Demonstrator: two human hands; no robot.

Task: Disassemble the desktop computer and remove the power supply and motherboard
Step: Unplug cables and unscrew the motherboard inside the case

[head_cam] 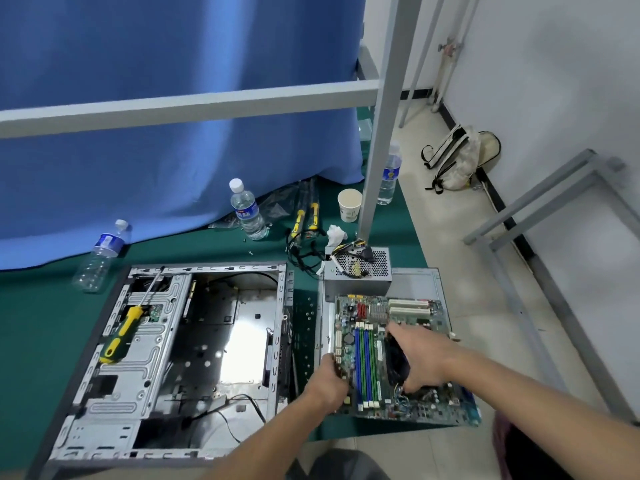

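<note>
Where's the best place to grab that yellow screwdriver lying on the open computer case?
Grip the yellow and green handle, coming from above. The screwdriver lies flat on the metal drive cage of the case, handle toward the near left and shaft pointing to the far corner, so the thick handle is the exposed part and the thin shaft sits close to the metal.

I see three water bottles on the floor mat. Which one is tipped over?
The empty bottle on the far left, beside the open computer case, lies tilted over. The bottle by the blue curtain and the one behind the metal post both stand upright.
</note>
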